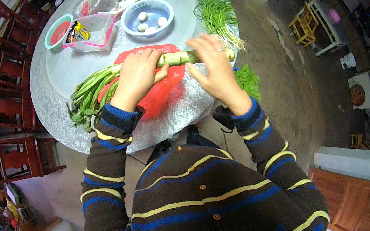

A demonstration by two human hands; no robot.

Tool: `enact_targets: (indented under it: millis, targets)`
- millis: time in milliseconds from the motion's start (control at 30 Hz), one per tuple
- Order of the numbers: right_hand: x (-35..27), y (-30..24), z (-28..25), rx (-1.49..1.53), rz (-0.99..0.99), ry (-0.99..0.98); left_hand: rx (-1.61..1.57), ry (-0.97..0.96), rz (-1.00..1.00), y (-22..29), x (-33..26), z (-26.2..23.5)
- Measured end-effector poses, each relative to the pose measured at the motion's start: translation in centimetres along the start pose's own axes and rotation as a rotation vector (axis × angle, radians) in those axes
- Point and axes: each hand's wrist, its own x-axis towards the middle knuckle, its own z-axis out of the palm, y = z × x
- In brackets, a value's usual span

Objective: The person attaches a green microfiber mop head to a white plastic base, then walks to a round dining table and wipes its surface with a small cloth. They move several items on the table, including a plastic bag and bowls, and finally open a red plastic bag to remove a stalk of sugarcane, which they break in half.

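Note:
A celtuce (pixel 176 58) with a thick pale green stem lies crosswise over a red plastic bag (pixel 161 92) at the near side of the round table. Its long leaves (pixel 86 95) trail off to the left. My left hand (pixel 138 72) is closed around the stem near where the leaves begin. My right hand (pixel 214 66) is over the stem toward its cut end, with thumb and fingers apart. Its fingertips are blurred, and it hides part of the stem.
A blue-white basin (pixel 149 32) with several eggs stands beyond my hands. A pink-rimmed basket (pixel 107 43), a green bowl (pixel 50 36) and plastic bags (pixel 97 2) are at the back left. Thin green stalks (pixel 216 12) lie at right; leafy greens (pixel 249 82) show below them.

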Motion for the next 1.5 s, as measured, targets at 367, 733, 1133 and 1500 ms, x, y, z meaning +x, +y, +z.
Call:
enact_targets:
  millis: [367, 733, 1133, 1500]
  targets:
    - [0.2, -1.4, 3.6, -0.013, -0.045, -0.256, -0.009, 0.034, 0.079, 0.8, -2.1, 0.5]
    - [-0.4, -1.9, 4.7, 0.023, 0.000, -0.258, 0.004, 0.016, 0.037, 0.9, -2.7, 0.8]
    - [-2.0, -1.6, 5.3, -0.009, -0.132, -0.187, -0.160, -0.099, 0.032, 1.4, -4.6, 3.0]
    - [-0.6, -2.7, 3.7, 0.554, 0.060, -0.165, -0.415, 0.138, 0.017, 2.2, -5.4, 0.5]
